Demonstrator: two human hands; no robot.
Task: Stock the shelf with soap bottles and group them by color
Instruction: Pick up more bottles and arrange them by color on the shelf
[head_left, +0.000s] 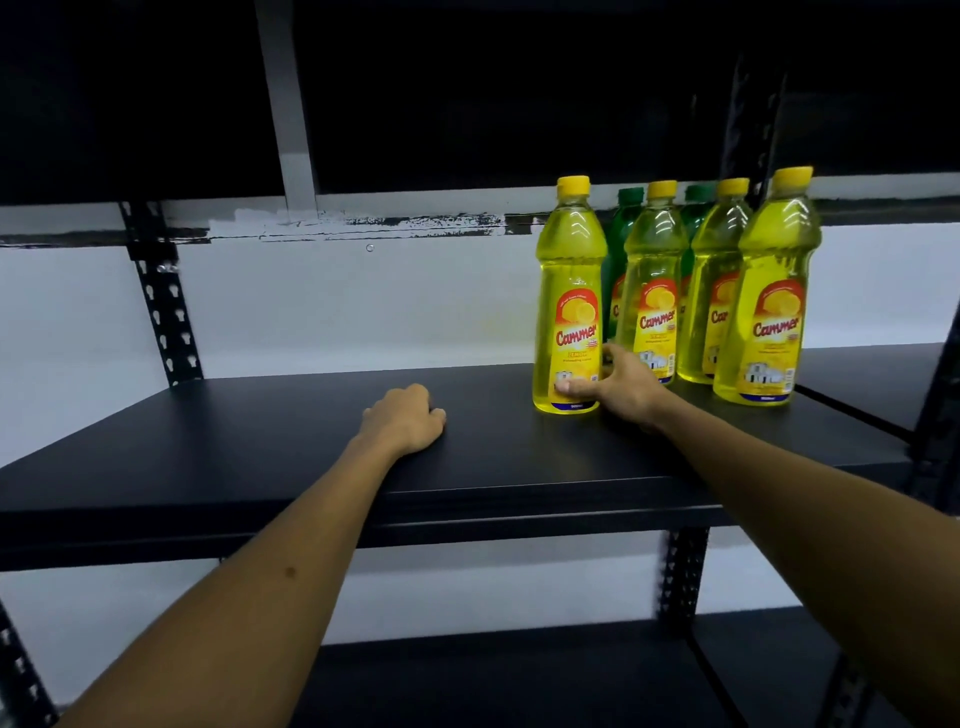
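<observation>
- I'm looking at the black shelf (260, 441), with the soap bottles clustered toward its right end.
- The right hand (621, 387) is gripping the leftmost yellow bottle (569, 291) low on its label, thumb across the front and fingers wrapping behind; the bottle is standing upright on the shelf.
- The left hand (405, 418) is resting on the bare shelf surface, fingers curling under and holding nothing.
- Three more yellow bottles (769, 291) are standing to the right of the gripped one, near each other.
- Two green bottles (623, 228) are peeking out behind the yellow row; I'm seeing mostly caps and shoulders, so there may be others hidden.
- A perforated black upright (166, 306) is standing at the shelf's back left against the pale wall (363, 306).
</observation>
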